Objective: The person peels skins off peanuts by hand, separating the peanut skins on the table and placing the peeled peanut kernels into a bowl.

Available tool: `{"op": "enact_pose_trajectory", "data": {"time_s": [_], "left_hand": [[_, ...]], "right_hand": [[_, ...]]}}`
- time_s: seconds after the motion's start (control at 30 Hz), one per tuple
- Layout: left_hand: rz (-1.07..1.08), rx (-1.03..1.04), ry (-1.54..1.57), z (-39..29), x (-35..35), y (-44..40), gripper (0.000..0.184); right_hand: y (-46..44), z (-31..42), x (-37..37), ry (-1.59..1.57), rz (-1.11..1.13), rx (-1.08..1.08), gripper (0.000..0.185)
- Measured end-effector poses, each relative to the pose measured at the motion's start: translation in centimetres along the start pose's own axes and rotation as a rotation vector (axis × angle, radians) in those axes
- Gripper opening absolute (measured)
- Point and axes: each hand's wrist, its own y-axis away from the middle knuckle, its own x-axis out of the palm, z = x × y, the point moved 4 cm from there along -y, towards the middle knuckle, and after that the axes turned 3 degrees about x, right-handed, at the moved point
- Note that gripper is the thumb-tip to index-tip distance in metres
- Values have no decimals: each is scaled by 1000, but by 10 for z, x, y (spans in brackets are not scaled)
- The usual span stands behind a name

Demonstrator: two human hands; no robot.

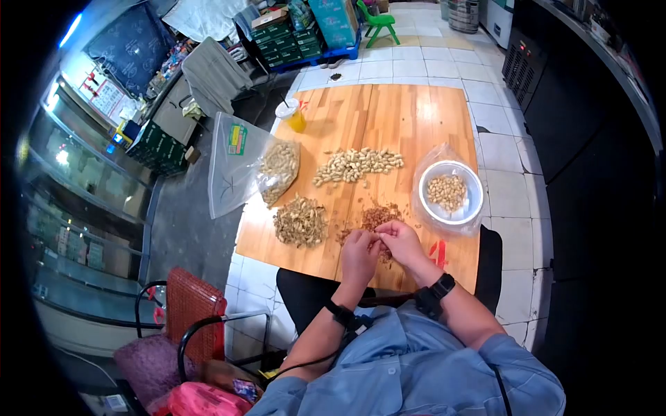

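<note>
Over a pile of reddish-brown peanut skins, my left hand and my right hand meet with their fingertips pinched together. Whatever is between the fingers is too small to make out. To the left lies a heap of broken peanut shells. Unshelled peanuts are spread across the middle of the table, beyond my hands. On the right, a white bowl set in a clear plastic bag contains pale peeled peanut kernels.
The wooden table also bears a clear bag of unshelled peanuts, overhanging its left edge, and a lidded yellow drink with a straw. A red woven chair stands at lower left. A dark cabinet lines the right side.
</note>
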Motion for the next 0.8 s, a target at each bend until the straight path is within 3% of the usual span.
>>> {"op": "enact_pose_trajectory", "data": {"time_s": [0.23, 0.43, 0.57, 0.67, 0.73, 0.8], "left_hand": [[6, -23, 41, 0, 6, 2, 12], [145, -2, 15, -4, 6, -2, 15], [140, 151, -48, -4, 8, -4, 15], [128, -128, 239, 12, 10, -4, 13], [156, -215, 259, 6, 2, -16, 9], [144, -234, 226, 13, 5, -25, 9]], "right_hand": [[7, 3, -2, 178, -6, -17, 20], [11, 6, -7, 346, -16, -200, 27], [12, 5, -10, 254, -18, -127, 29], [6, -4, -17, 91, -3, -79, 29], [5, -5, -20, -68, 16, -23, 30], [17, 13, -21, 203, -37, -182, 32]]}}
